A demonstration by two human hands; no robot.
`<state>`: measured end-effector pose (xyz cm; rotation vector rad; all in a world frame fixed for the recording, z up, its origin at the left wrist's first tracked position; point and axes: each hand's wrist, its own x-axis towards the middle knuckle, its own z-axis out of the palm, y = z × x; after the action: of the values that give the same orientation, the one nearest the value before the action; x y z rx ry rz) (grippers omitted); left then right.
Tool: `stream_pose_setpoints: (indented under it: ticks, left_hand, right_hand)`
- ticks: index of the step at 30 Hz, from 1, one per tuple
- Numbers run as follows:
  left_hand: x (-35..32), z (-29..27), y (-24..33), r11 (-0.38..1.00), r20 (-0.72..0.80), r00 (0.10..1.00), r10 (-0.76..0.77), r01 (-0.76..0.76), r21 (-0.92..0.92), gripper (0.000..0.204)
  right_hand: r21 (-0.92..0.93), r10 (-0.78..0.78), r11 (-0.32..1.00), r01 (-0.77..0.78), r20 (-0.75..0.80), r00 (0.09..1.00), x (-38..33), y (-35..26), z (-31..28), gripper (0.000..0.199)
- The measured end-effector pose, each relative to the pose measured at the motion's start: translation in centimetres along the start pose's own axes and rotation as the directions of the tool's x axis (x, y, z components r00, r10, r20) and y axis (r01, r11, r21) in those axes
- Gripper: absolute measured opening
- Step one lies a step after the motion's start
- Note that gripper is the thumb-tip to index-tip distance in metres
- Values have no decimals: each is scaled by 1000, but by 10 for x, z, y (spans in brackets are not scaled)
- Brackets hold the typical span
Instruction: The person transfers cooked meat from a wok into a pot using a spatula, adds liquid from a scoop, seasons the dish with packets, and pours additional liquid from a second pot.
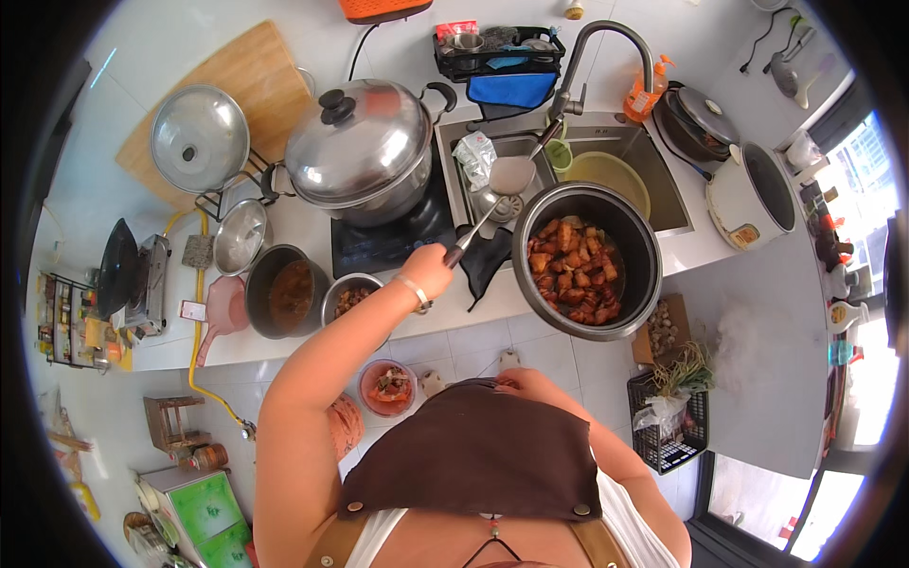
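My left hand (pixel 428 272) is closed around the dark handle of a long metal utensil, which looks like a ladle (pixel 511 176). Its pale round head hangs over the sink (pixel 674 194). Right of that hand stands a deep dark pot (pixel 524 284) at the counter's front edge. Browned chunks of meat (pixel 574 270) lie in sauce inside it. Close to the left wrist, a metal bowl (pixel 331 308) of dark food is partly covered by my arm. My right hand (pixel 535 386) is low against the brown apron (pixel 473 454), its fingers mostly hidden.
A large lidded steamer pot (pixel 360 151) stands on a black cooktop (pixel 393 237). Left of it are a brown-stained pot (pixel 258 293) and a pink saucepan (pixel 225 301). A tap (pixel 578 66) arches over the sink. A white cooker (pixel 734 204) and a black crate (pixel 670 440) are at right.
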<state>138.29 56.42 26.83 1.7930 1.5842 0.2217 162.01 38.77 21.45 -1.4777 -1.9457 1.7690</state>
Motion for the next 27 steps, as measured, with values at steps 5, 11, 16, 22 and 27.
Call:
stream_pose_setpoints:
  ticks: [5,11,16,22,27]
  left_hand:
    - [75,62,31,970,29,995,-92,83,227,24]
    - [106,110,-1,978,68,981,-183,189,-86,24]
    - [61,106,6,994,-211,975,67,-46,100,28]
    - [-80,86,-2,903,-241,912,331,-380,-197,21]
    - [-170,78,-96,746,-46,989,-142,76,-662,16]
  right_hand:
    - [171,88,982,-74,-78,993,-30,48,-27,30]
    - [253,102,966,-49,-198,975,-35,61,-54,33]
    - [661,126,748,51,-218,968,-37,36,-68,40]
    - [763,203,646,7,-181,962,-21,9,-54,25]
    - [676,151,734,-70,-61,987,6,-17,-31,20]
